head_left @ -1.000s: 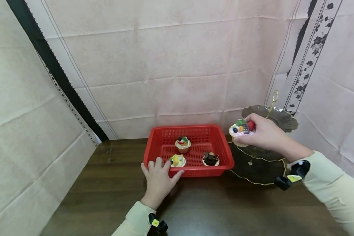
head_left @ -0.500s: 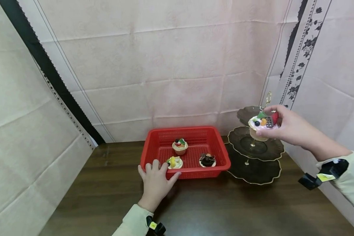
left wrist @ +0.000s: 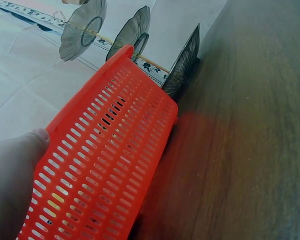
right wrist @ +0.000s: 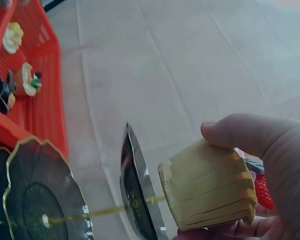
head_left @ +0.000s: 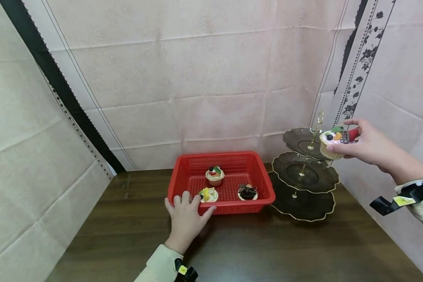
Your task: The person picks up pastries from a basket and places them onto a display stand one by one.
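Observation:
My right hand (head_left: 377, 147) grips a cupcake (head_left: 329, 150) by its side, next to the top plate of a three-tier cake stand (head_left: 304, 170). The cupcake has cream, a strawberry, orange and blue fruit pieces and a green leaf. Its pale pleated cup (right wrist: 210, 185) faces the stand's top plate (right wrist: 132, 185) in the right wrist view. At the near left corner of a red plastic basket (head_left: 244, 209), my left hand (head_left: 185, 223) holds the rim, fingers over it. The thumb (left wrist: 37, 142) is at the rim in the left wrist view.
Inside the basket are a fruit cupcake (head_left: 215, 176), a yellow-topped cupcake (head_left: 208, 194) and a chocolate-topped cupcake (head_left: 248, 192). A gold handle (head_left: 319, 119) rises from the stand. Pale patterned cloth (head_left: 211, 78) hangs behind and beside the brown wooden table (head_left: 268, 250).
My right hand has carried the cupcake rightward and up, from beside the basket across the stand to the right side of its top plate. The left hand keeps its place on the basket.

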Demonstrator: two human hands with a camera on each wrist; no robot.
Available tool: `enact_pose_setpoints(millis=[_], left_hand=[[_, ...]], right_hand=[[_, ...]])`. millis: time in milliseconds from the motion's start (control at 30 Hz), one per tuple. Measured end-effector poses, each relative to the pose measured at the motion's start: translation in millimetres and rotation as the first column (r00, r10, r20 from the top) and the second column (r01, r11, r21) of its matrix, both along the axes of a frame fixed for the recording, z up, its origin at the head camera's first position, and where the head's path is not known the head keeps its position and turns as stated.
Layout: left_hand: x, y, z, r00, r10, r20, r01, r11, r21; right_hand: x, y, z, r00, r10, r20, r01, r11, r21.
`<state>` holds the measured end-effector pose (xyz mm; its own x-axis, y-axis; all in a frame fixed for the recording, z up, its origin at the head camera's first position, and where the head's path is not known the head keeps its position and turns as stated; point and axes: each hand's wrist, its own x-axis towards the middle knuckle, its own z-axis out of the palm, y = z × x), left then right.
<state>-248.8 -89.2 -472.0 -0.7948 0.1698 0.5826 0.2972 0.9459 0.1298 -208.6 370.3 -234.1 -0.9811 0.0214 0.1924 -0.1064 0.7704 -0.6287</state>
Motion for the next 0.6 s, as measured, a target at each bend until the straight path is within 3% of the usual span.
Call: enact_pose_setpoints(millis=[600], left_hand=[[-0.2,0,-1.8,0.999,0.002,-0.044,-0.002,1.0,-0.005]], right_hand=[[-36.1,19,0.2,0.987,-0.148,-0.063,0.156,0.975,0.158]])
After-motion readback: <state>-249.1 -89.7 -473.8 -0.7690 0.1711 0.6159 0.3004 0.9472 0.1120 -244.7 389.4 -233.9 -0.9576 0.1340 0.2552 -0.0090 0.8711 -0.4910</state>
